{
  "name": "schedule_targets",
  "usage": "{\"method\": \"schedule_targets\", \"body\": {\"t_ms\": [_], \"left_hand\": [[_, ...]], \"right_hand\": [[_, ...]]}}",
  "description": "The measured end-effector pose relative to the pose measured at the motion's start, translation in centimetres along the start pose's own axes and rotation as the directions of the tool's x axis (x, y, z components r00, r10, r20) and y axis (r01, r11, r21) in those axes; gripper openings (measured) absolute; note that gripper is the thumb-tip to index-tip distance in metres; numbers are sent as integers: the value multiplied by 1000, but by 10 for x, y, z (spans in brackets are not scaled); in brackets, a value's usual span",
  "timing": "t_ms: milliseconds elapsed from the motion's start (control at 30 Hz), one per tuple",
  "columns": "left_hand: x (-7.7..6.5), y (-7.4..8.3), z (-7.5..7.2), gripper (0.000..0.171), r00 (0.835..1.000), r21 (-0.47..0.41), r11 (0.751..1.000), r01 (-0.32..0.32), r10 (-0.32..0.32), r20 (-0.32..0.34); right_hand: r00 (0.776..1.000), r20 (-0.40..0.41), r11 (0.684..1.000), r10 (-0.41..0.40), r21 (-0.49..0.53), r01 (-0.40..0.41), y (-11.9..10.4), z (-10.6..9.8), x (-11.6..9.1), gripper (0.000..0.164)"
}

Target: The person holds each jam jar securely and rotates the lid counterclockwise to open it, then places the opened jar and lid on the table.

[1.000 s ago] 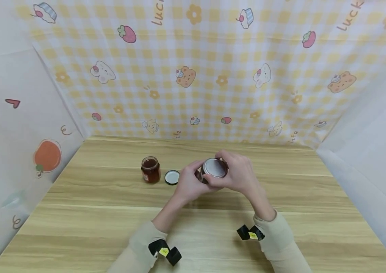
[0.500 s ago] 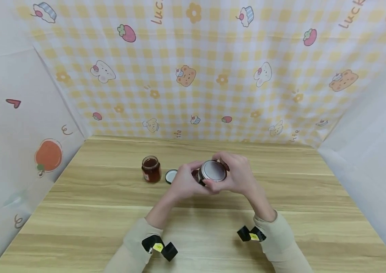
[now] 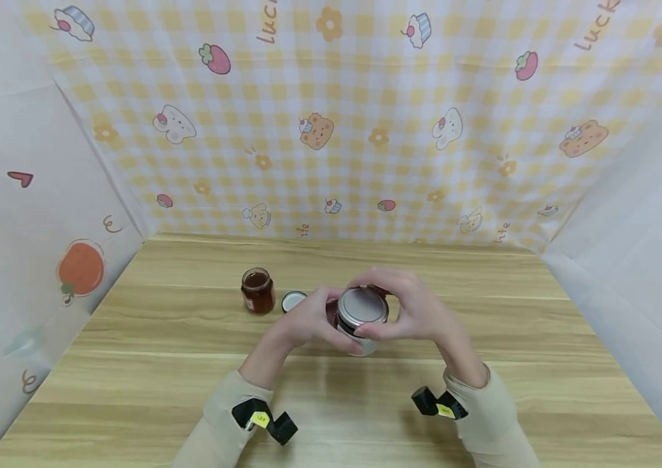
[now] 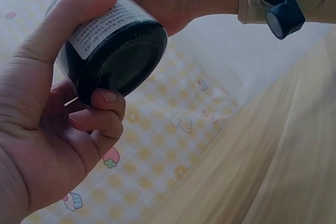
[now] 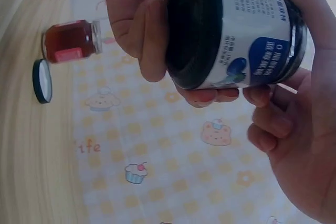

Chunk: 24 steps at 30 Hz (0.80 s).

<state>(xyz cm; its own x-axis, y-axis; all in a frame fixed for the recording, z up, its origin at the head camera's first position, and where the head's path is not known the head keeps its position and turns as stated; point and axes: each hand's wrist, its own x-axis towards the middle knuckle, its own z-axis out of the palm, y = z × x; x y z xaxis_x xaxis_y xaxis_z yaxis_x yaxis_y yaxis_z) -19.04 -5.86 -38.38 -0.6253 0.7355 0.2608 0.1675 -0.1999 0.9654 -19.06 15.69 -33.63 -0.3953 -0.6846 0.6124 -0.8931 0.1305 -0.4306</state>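
Observation:
A jar [image 5: 247, 40] of dark contents, with a white label showing blueberries, is held up over the table between both hands. My left hand [image 3: 313, 322] grips its body, thumb and fingers wrapped around the label and lower side. From the right, my right hand [image 3: 418, 312] holds the silver lid [image 3: 362, 305] at its rim, thumb on the near side and fingers on the far side. The lid sits on the jar, facing up toward the head camera. In the left wrist view the jar's dark base [image 4: 131, 59] is tilted into sight.
An uncovered glass jar [image 3: 258, 291] of reddish-brown contents stands on the wooden table [image 3: 161, 383] to the left. Beside it lies a lid [image 3: 293, 301], its white inside facing up. A yellow checked cloth [image 3: 354, 84] hangs behind the table.
Both hands have brought the jar slightly lower and nearer the person. My right hand's fingers have shifted around the lid's rim, and my left forearm has moved a little left.

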Motion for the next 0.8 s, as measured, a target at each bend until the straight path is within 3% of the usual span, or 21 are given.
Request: {"method": "schedule_targets", "body": {"t_ms": [333, 467, 633, 800], "left_hand": [[-4, 2, -5, 62, 994, 41, 998, 39, -35, -101], [-5, 4, -5, 59, 979, 85, 994, 68, -50, -199], [-3, 5, -3, 57, 940, 198, 971, 135, -63, -335], [2, -1, 2, 55, 882, 400, 897, 186, 27, -471]], "right_hand": [[985, 76, 981, 154, -130, -143, -4, -8, -6, 84], [970, 50, 962, 236, -149, -227, -5, -10, -7, 76], [939, -31, 908, 343, -244, -340, -9, -10, -7, 56], [889, -69, 818, 452, -366, -444, -11, -4, -5, 57]]}}
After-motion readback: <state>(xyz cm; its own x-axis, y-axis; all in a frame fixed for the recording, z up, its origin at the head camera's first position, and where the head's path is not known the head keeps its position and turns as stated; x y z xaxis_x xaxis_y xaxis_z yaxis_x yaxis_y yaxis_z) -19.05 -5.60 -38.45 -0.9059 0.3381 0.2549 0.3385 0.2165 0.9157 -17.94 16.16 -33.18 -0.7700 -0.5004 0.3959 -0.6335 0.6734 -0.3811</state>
